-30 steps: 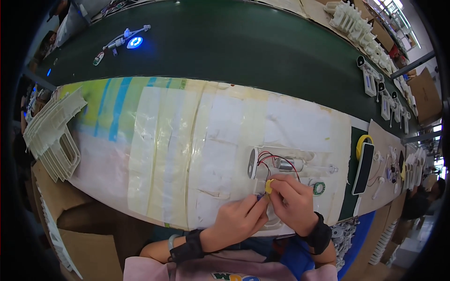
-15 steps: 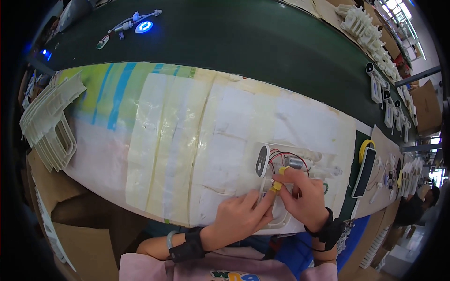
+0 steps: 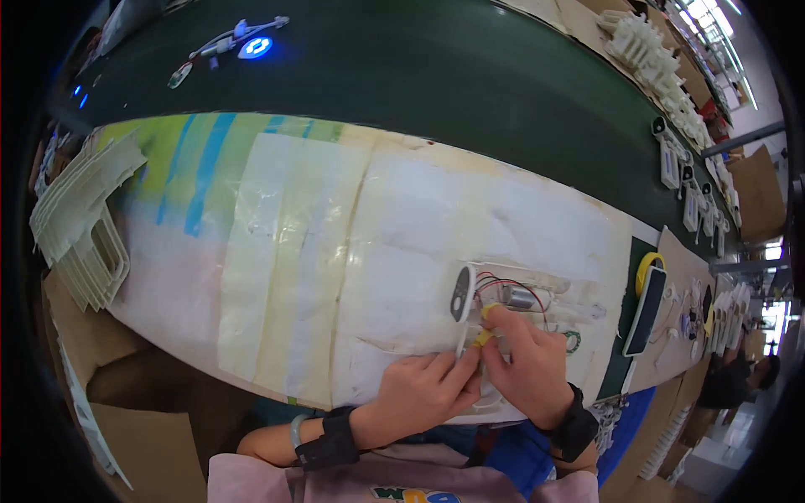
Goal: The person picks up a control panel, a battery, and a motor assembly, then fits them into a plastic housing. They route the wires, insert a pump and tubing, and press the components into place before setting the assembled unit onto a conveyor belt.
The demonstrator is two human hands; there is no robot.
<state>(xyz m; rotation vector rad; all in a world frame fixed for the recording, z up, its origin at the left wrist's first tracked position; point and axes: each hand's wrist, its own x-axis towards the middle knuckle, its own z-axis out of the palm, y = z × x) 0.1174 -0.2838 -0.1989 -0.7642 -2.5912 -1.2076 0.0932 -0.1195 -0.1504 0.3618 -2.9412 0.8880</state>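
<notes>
taped bench (image 3: 470,218): white housing (image 3: 470,293), red wires (image 3: 495,283).

Your desk (image 3: 277,251) wears a taped, cream covering streaked green and blue toward its far left corner. Near its right edge lie a white housing with red wires (image 3: 511,298), a dark phone (image 3: 646,310) and a yellow ring (image 3: 644,264). Off the left edge, white plastic frames (image 3: 80,218) are stacked.

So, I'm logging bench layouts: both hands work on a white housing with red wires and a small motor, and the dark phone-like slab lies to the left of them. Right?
Not quite. In the head view the dark slab lies to the right of both hands, left hand and right hand, not the left. The white housing, red wires and small motor are as you say.
</notes>
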